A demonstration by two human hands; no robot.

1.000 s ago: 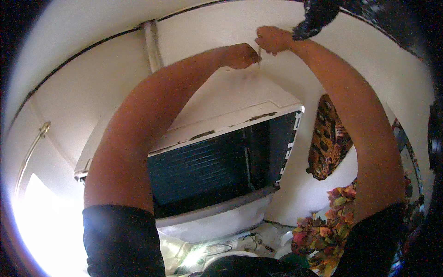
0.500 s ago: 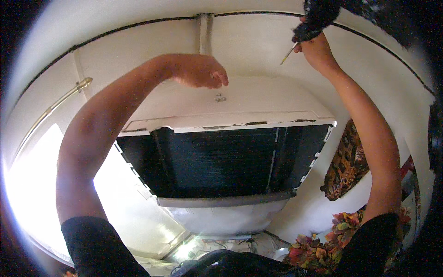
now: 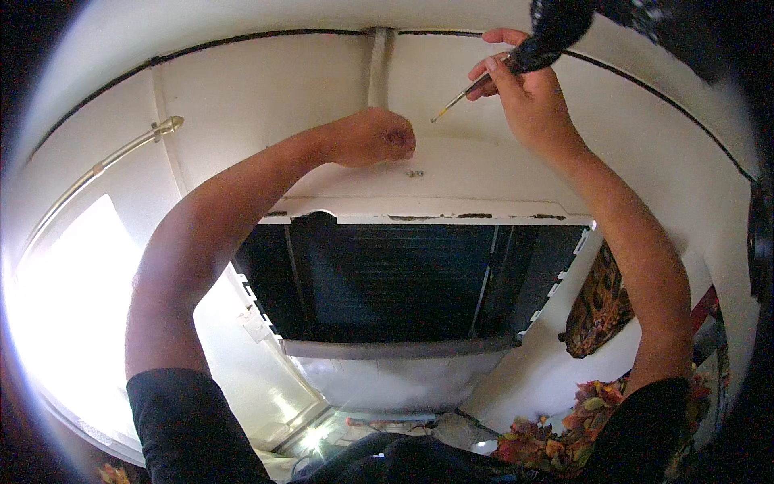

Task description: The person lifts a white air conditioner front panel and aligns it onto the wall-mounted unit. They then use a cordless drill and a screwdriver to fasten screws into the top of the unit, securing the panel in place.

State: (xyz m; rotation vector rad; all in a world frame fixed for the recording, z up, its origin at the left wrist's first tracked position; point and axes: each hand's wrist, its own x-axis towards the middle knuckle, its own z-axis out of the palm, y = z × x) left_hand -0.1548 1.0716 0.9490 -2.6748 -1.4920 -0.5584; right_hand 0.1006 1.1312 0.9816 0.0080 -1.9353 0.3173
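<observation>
My right hand (image 3: 528,97) is raised at the upper right. Its fingers grip a thin tool (image 3: 461,101) with a dark handle, a metal shaft and a yellowish part near its small tip; its exact kind is unclear. The tip points down and left, apart from the white surface. To its left, my left hand (image 3: 379,137) is closed in a fist against or just in front of the white panel; whatever it holds, if anything, is hidden. Below the fist, a few small metallic marks (image 3: 414,173) show on the upper housing of a white wall unit (image 3: 451,198).
Dark slatted fins (image 3: 395,278) fill the unit's open front, with clips along both sides. A brass-coloured rod (image 3: 101,169) and a bright window (image 3: 72,306) are at left. A carved brown ornament (image 3: 597,310) and autumn leaves (image 3: 592,403) are at right. Something black and fuzzy (image 3: 556,36) overlaps the right fingers.
My right hand has moved left and its fingers have spread around the tool, whose tip is closer to my left hand. My left fist has shifted slightly right as the view moved.
</observation>
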